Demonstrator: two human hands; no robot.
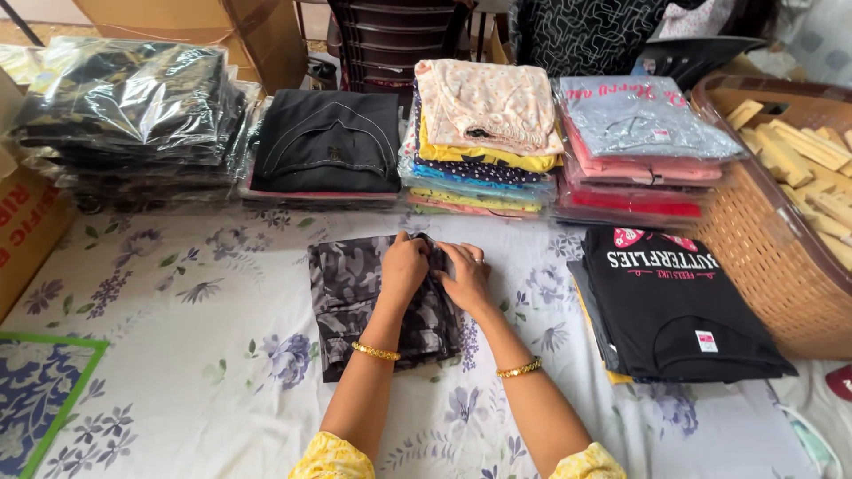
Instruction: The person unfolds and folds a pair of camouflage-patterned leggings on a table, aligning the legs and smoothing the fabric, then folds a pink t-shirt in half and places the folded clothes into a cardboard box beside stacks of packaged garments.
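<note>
A brown woven basket stands at the right edge of the table and holds a heap of pale wooden blocks. A cardboard box sits at the left edge, its inside hidden.

In the middle of the table lies a folded grey camouflage garment. The left hand rests on its upper right part with the fingers curled down, pinching the cloth at the top edge. The right hand lies just beside it, touching it, fingers bent and gripping the same edge of the garment. Both wrists carry gold bangles, and yellow sleeves show at the bottom.

To the right of the hands sits a stack of folded black shirts with printed lettering. Along the back run four piles: dark clothes in clear plastic bags, a black folded garment on a thin pile, a colourful stack topped by a pale pink piece, and a stack of bagged shirts in grey, pink and red.

The table is covered by a white cloth with blue flowers. Behind the piles stand dark plastic chairs and another cardboard box.
</note>
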